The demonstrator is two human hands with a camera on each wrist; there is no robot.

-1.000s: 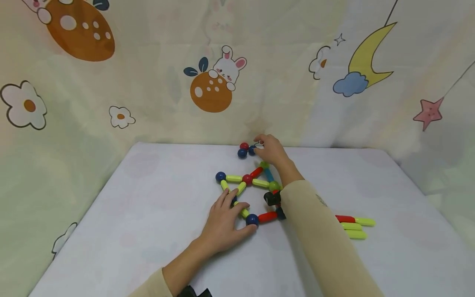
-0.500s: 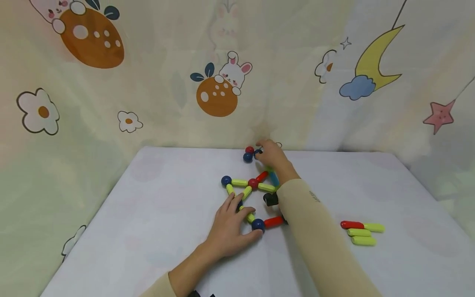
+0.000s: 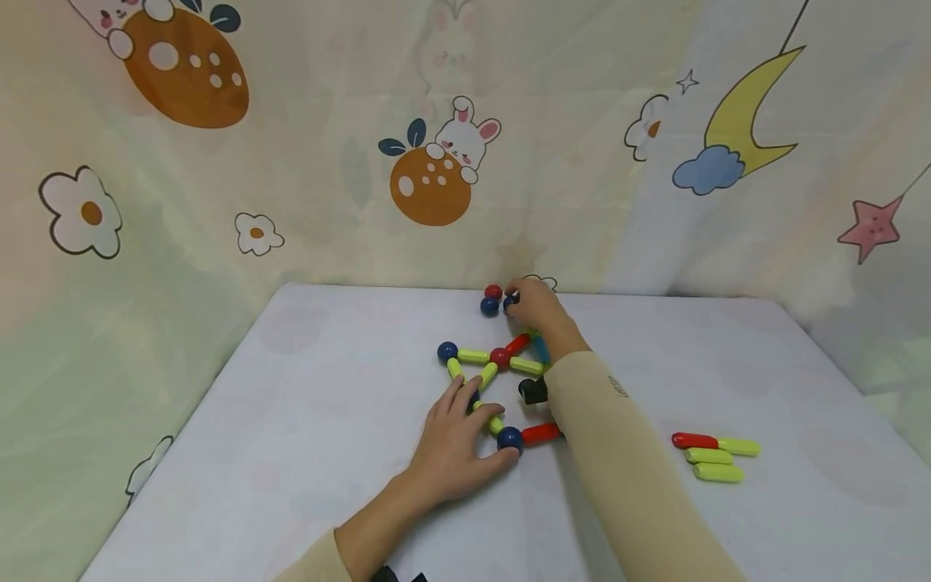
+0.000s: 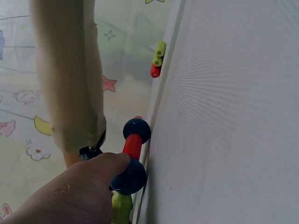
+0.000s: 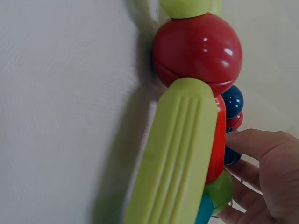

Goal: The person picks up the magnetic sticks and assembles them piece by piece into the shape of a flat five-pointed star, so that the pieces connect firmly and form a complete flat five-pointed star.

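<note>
My left hand rests spread on the near-left side of a magnetic rod-and-ball frame. Its thumb touches a blue ball, also seen in the left wrist view; its fingers lie over yellow-green rods. At the back, my right hand pinches a blue ball between thumb and fingers, beside another blue ball and a red ball. The frame also has a red ball, a red rod and a blue corner ball. The right sleeve hides its right side.
To the right lie loose rods, one red and several yellow-green. The white table ends at a patterned cloth backdrop. A black wrist camera sits close above the frame.
The head view has shifted, so the scene sits slightly further right. My right fingers have closed round the blue ball, which stands a little further from its neighbours. The left hand stays on the frame.
</note>
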